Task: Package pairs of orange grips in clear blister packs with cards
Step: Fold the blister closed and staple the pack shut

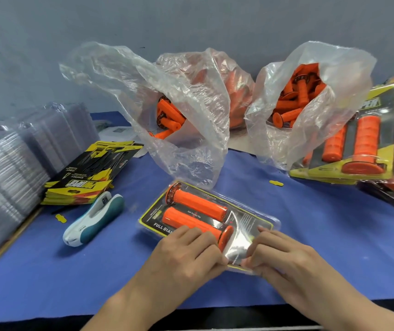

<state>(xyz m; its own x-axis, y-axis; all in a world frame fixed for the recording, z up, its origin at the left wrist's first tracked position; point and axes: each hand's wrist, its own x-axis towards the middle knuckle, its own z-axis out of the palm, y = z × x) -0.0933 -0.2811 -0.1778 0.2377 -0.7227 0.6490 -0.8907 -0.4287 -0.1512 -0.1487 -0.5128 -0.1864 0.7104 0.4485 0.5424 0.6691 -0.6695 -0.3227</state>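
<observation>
I see left hand (186, 256) and right hand (284, 259), fingers bent, both pinching near edge of blister pack (251, 220). Two orange grips (198, 204) lie inside pack, lower one touching left fingertips. Stapler (93, 220) far left of fingers.

Both bare forearms come in from the bottom, angling toward each other, palms down. The left hand (186, 254) and right hand (284, 256) sit close together, knuckles up and fingers curled. Their thumb tips almost meet, each hand pinching the near edge of the blister pack (240, 246).
</observation>
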